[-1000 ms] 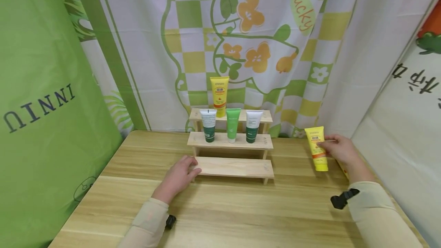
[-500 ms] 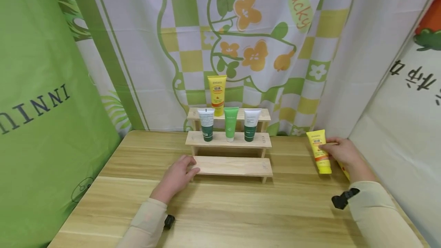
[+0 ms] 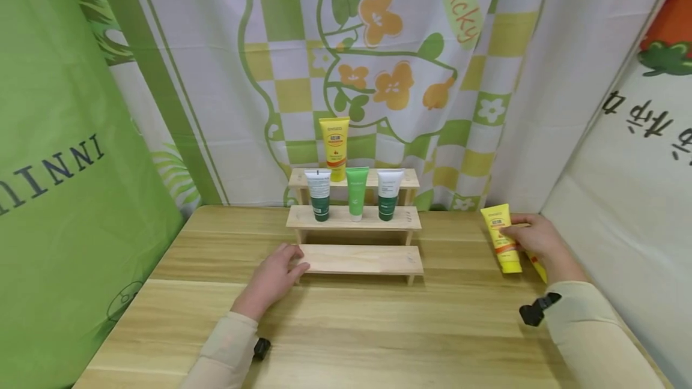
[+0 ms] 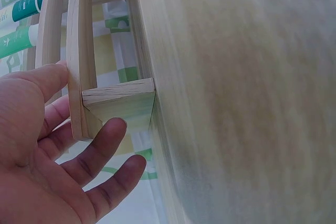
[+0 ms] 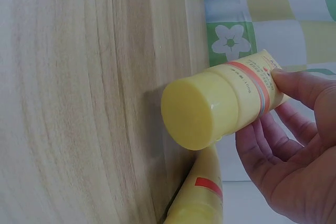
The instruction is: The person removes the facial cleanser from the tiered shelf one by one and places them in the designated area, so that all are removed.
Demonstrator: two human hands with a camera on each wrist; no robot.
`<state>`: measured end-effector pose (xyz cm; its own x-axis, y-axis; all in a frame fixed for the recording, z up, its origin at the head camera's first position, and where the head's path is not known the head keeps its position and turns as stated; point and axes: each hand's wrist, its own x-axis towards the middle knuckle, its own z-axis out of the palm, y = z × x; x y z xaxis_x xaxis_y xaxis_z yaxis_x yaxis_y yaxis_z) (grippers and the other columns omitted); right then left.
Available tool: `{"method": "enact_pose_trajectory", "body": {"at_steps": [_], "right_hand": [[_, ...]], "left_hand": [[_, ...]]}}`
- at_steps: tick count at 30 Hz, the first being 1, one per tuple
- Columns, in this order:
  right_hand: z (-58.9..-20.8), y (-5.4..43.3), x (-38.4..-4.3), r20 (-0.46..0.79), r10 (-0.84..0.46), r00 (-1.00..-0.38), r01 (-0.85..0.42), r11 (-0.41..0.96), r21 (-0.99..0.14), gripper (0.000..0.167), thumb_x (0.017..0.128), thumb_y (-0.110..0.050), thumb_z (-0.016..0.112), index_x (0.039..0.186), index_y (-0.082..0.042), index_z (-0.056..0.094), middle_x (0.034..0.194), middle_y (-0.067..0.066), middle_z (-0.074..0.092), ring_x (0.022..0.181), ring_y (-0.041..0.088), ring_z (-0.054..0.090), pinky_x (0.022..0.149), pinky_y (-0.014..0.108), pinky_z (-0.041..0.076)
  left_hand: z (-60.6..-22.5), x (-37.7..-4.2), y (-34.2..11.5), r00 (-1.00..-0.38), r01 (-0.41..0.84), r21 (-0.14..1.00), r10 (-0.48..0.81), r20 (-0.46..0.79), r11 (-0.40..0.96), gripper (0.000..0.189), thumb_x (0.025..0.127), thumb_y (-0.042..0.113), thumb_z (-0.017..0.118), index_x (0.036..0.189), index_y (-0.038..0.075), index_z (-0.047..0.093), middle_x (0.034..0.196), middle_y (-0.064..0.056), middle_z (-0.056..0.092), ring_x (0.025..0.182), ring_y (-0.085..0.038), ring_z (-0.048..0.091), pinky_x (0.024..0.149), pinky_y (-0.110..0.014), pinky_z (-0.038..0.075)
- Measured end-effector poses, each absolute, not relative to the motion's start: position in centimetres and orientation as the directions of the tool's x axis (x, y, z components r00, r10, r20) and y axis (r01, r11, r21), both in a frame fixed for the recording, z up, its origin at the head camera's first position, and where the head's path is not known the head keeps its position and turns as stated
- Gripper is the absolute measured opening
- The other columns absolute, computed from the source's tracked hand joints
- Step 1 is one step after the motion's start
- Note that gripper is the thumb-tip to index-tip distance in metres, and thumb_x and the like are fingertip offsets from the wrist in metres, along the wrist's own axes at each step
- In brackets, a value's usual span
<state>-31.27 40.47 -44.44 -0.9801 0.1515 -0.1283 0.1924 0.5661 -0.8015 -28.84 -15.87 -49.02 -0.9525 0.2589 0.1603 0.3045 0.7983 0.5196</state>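
My right hand pinches a yellow squeeze tube between thumb and fingers at the table's right side. Cap down and slightly tilted, this tube shows its round yellow cap close over the table in the right wrist view. A second yellow tube lies on the table beside it, partly hidden by the hand. My left hand holds the left end of the lowest step of a wooden tiered stand. In the left wrist view, its thumb touches the plank while the two outer fingers extend past the end.
On the middle step stand a white-and-green tube, a green tube and another white-and-green tube. A yellow tube stands on the top step. Patterned curtains hang behind the wooden table.
The held yellow tube has dropped slightly with the right hand and tilted a little. The head view has shifted slightly to the right. My left hand stays at the stand.
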Motion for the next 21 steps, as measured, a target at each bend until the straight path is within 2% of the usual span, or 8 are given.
{"method": "enact_pose_trajectory", "body": {"at_steps": [8, 17, 21], "right_hand": [[-44.51, 40.49, -30.97, -0.074, 0.165, -0.983, 0.158, 0.583, -0.797, 0.051, 0.092, -0.014, 0.066, 0.130, 0.015, 0.048, 0.101, 0.017, 0.061, 0.074, 0.016, 0.062, 0.062, 0.033, 0.055], [-44.82, 40.80, -30.79, -0.100, 0.195, -0.976, 0.196, 0.572, -0.797, 0.053, 0.091, -0.015, 0.068, 0.129, 0.016, 0.048, 0.104, 0.021, 0.057, 0.071, 0.016, 0.061, 0.060, 0.032, 0.054], [-45.40, 41.24, -30.69, -0.088, 0.211, -0.974, 0.208, 0.658, -0.724, 0.055, 0.092, -0.024, 0.067, 0.128, 0.014, 0.049, 0.104, 0.024, 0.057, 0.074, 0.021, 0.060, 0.059, 0.033, 0.052]], "left_hand": [[-48.88, -28.72, -15.88, -0.955, 0.298, 0.512, 0.255, 0.155, 0.806, 0.029, 0.096, 0.038, 0.064, 0.112, 0.014, 0.063, 0.106, 0.004, 0.057, 0.093, -0.017, 0.059, 0.084, -0.040, 0.050], [-49.07, -28.76, -15.94, -0.948, 0.317, 0.498, 0.263, 0.177, 0.807, 0.029, 0.096, 0.039, 0.064, 0.112, 0.014, 0.064, 0.108, 0.003, 0.058, 0.095, -0.019, 0.060, 0.085, -0.040, 0.050], [-48.98, -28.63, -15.87, -0.944, 0.330, 0.501, 0.271, 0.188, 0.800, 0.029, 0.096, 0.038, 0.064, 0.112, 0.013, 0.063, 0.108, 0.002, 0.058, 0.094, -0.019, 0.060, 0.084, -0.041, 0.051]]}}
